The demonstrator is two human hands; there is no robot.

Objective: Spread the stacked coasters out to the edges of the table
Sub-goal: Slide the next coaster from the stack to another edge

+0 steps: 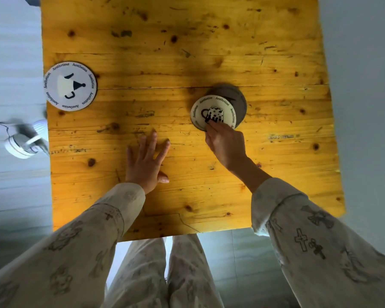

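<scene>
A round white coaster (pixel 70 86) with a black drawing lies flat at the left edge of the yellow wooden table (pixel 187 52). Right of centre, my right hand (pixel 223 142) pinches the near rim of a white coaster (pixel 211 107) printed with a spotted mug, tilting it up. Beneath and behind it lies a grey coaster (pixel 237 96); whether more are stacked under it is hidden. My left hand (pixel 147 161) rests flat on the table with straight fingers, left of the stack and apart from it.
The table's far half and right side are bare wood. A white fan-like object (pixel 25 143) sits on the floor beyond the left edge. My legs (pixel 165 274) stand against the near edge.
</scene>
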